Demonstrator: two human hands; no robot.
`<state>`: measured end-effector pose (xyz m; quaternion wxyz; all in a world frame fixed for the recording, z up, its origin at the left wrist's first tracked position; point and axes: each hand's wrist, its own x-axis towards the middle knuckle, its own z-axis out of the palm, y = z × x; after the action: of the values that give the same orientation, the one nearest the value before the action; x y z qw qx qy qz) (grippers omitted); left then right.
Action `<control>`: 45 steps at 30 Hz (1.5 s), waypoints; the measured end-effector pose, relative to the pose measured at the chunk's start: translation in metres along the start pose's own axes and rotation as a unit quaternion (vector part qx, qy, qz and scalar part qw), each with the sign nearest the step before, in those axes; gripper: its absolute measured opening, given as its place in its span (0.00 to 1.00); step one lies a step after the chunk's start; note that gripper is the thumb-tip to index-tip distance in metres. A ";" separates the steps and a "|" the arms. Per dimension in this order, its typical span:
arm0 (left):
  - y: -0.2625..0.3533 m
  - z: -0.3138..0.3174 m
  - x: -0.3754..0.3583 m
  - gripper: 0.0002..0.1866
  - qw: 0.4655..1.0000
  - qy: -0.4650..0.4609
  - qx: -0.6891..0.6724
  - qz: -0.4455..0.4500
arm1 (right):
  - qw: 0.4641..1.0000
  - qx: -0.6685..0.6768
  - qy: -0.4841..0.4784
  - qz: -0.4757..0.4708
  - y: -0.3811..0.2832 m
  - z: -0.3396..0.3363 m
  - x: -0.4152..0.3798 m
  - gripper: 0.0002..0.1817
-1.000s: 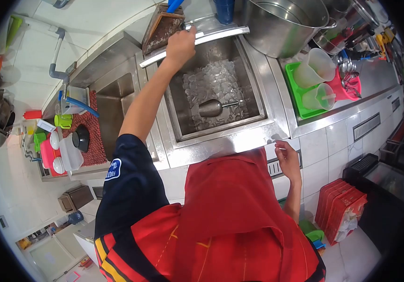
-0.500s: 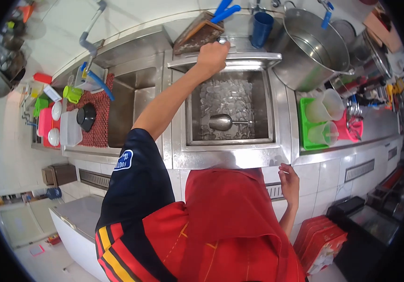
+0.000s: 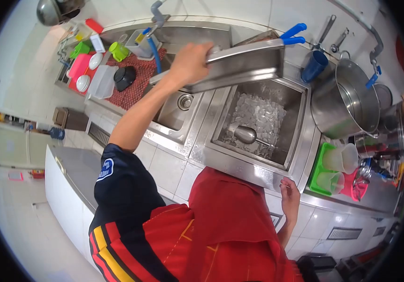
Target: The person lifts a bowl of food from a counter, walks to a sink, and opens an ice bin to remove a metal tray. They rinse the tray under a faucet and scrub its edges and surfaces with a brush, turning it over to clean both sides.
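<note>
My left hand (image 3: 192, 65) is closed at the handle of a flat stainless-steel lid (image 3: 246, 68), which stands tilted on its edge behind and left of the ice bin. Clear ice (image 3: 260, 115) lies in the uncovered steel bin (image 3: 218, 149). On the ice rests a metal scoop (image 3: 245, 135), its handle pointing right. My right hand (image 3: 289, 198) hangs beside the counter's front edge with loosely bent fingers, a little apart, and nothing visible in them.
Left of the bin is a steel sink (image 3: 171, 115), with a black bowl (image 3: 125, 78) on a red mat. A large steel pot (image 3: 331, 110) and a blue cup (image 3: 314, 66) stand at right. Nearby, a green tray (image 3: 313, 181) carries plastic jugs.
My left hand has lifted the lid from behind the bin and swung it left, partly over the sink. The view has turned; my right hand stays near the counter's front edge.
</note>
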<state>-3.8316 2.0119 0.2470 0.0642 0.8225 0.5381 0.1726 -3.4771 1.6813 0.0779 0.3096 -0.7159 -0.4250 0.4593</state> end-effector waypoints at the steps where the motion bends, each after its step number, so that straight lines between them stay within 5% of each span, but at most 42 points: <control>1: -0.006 -0.008 -0.010 0.20 0.999 0.011 0.024 -0.018 | 1.000 -0.005 -0.010 -0.011 -0.002 -0.004 0.005 0.16; 7: -0.065 -0.021 -0.063 0.22 0.978 0.066 0.161 -0.115 | 0.995 -0.026 -0.027 -0.090 0.005 -0.015 0.025 0.15; 15: -0.159 0.019 -0.129 0.20 0.974 0.035 0.102 -0.201 | 0.995 -0.045 -0.034 -0.078 -0.024 0.004 0.031 0.15; 28: -0.277 0.055 -0.126 0.16 0.995 -0.021 0.010 -0.101 | 0.998 -0.035 0.030 -0.044 -0.138 0.182 0.044 0.16; 45: -0.347 0.157 -0.100 0.18 0.975 -0.109 -0.014 -0.195 | 0.989 -0.061 -0.097 -0.091 -0.216 0.317 0.091 0.17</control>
<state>-4.1119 2.0775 -0.0219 0.1664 0.7146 0.6754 0.0740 -3.8193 1.8753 0.0995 0.2634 -0.6433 -0.5439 0.4700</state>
